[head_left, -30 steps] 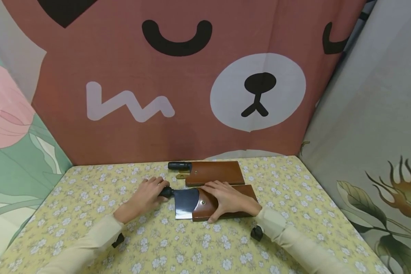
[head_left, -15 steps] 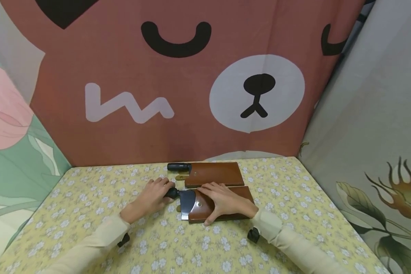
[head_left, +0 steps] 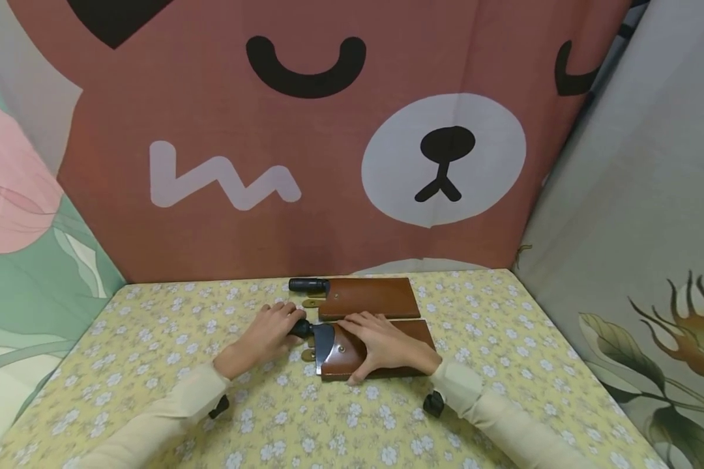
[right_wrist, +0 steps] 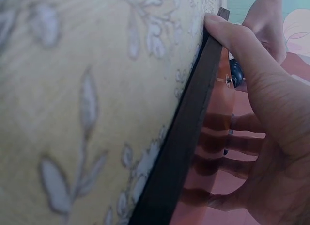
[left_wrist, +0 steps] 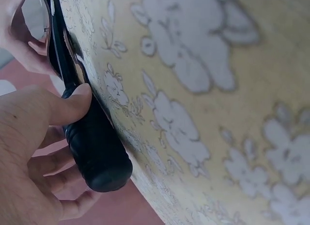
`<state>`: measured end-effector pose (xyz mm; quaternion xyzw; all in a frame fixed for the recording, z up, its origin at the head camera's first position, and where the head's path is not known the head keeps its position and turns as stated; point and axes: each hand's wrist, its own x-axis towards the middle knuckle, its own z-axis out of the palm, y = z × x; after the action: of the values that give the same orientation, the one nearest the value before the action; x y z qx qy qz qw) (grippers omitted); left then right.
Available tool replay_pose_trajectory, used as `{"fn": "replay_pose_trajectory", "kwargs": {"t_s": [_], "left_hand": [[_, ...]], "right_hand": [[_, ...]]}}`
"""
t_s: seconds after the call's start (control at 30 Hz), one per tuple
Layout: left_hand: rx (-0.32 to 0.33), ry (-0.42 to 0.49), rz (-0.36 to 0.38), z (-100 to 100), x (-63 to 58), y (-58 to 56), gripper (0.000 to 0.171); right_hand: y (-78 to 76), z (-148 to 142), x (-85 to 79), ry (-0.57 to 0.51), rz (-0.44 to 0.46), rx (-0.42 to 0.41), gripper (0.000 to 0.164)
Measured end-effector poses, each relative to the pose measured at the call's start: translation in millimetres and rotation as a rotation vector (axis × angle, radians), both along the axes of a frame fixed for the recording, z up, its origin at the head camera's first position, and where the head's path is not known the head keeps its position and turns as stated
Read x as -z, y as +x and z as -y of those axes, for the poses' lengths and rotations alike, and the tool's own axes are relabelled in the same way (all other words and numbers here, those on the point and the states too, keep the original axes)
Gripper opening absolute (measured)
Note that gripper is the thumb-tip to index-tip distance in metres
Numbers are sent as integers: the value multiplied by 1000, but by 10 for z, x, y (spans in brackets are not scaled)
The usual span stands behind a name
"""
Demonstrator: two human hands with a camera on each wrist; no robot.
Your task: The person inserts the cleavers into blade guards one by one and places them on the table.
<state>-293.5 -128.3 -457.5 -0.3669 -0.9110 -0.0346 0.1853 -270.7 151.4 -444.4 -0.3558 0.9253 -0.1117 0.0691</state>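
A cleaver (head_left: pixel 322 344) lies mostly inside a brown leather sheath (head_left: pixel 341 358), with a narrow strip of its blade showing at the sheath's mouth. My left hand (head_left: pixel 266 333) grips its black handle (left_wrist: pixel 99 142), thumb on top near the blade end. Across the sheath rests my right hand (head_left: pixel 387 342), holding it with the thumb (right_wrist: pixel 232 36) at the near edge and the fingers spread over the top face. A strap tab (head_left: pixel 309 355) pokes out to the left beneath the blade. The rest of the blade is hidden in the leather.
Just behind lies a second brown sheath (head_left: pixel 368 298) with a black-handled knife (head_left: pixel 307 285) in it. A flowered yellow cloth (head_left: pixel 305 426) covers the table. A reddish curtain (head_left: pixel 211 241) with a bear print rises at the back edge, and a grey curtain (head_left: pixel 610 215) stands at the right.
My left hand has pushed the cleaver rightward, deeper into the sheath, so much less blade shows. The strap tab has come into view. My right hand stays on the sheath, nearly still.
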Motion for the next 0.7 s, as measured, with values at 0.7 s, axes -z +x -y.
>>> {"fn": "replay_pose_trajectory", "kwargs": {"t_s": [0.7], "left_hand": [[-32,-17,-68,-104,20,46,45]], "right_hand": [[17,117,-18,37,-33,-10,118]]}}
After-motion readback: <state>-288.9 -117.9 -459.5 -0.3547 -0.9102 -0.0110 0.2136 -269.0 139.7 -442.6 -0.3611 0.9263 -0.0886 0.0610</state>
